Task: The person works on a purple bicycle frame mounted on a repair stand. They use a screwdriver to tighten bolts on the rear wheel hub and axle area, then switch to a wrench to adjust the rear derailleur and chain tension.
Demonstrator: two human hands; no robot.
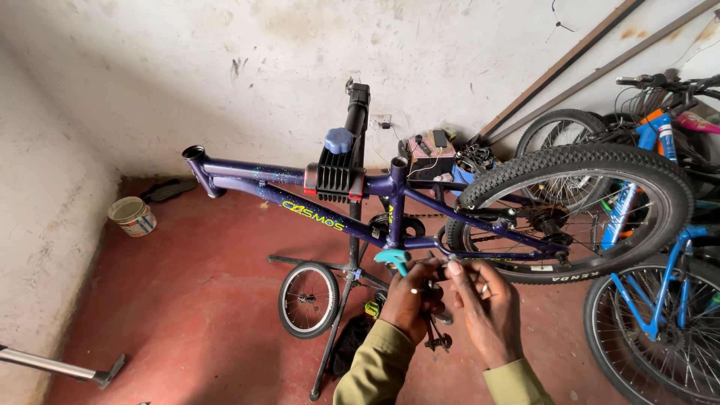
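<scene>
Two hands, lower centre of frame, both in olive sleeves. The left hand point(409, 298) is curled around a teal-handled tool point(394, 259), its head raised just under the bicycle frame. The right hand point(484, 300) has fingertips pinched on a small metal part point(437, 279) held between the two hands (its exact kind is too small to tell). Both hands sit just below the bottom bracket area of the frame.

One dark purple bicycle frame point(300, 196), centre, is clamped horizontally in one black repair stand point(346, 172) with a blue knob on the clamp. It carries a yellow-green lettered decal on the down tube. One knobby rear wheel point(576, 214) is fitted, right of centre; there is no fork in the head tube at the left end.

One small loose wheel point(308, 299) leans against the stand legs, lower centre. At least two other bicycles point(660, 225), blue-framed, stand at the right edge.

One round tin point(133, 216) with a pale label band lies at centre left. One pink box point(427, 154) holding small items sits by the back wall.

Surface: red-painted concrete floor point(195, 300), scuffed. Room: whitewashed walls point(225, 67), stained, meeting in a corner at upper left.
</scene>
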